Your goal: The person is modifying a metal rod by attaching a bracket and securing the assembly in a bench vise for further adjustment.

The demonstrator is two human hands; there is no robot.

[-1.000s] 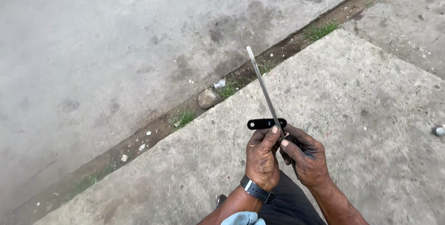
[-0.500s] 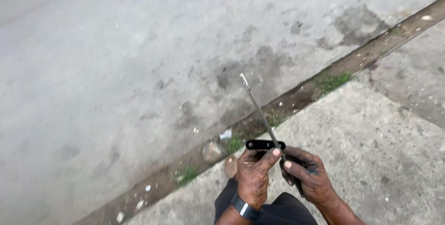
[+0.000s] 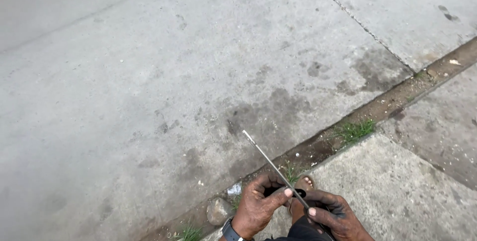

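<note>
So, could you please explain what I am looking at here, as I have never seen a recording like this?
There is no machine: a person wears a camera on the head, and it looks down at their own two bare hands. The left hand, with a dark watch on its wrist, and the right hand together hold a thin metal rod that points up and away, with a small black part on it between the fingers. Below is grey concrete pavement. A dirt-filled joint with tufts of grass crosses it, and a stone lies near the left wrist.
</note>
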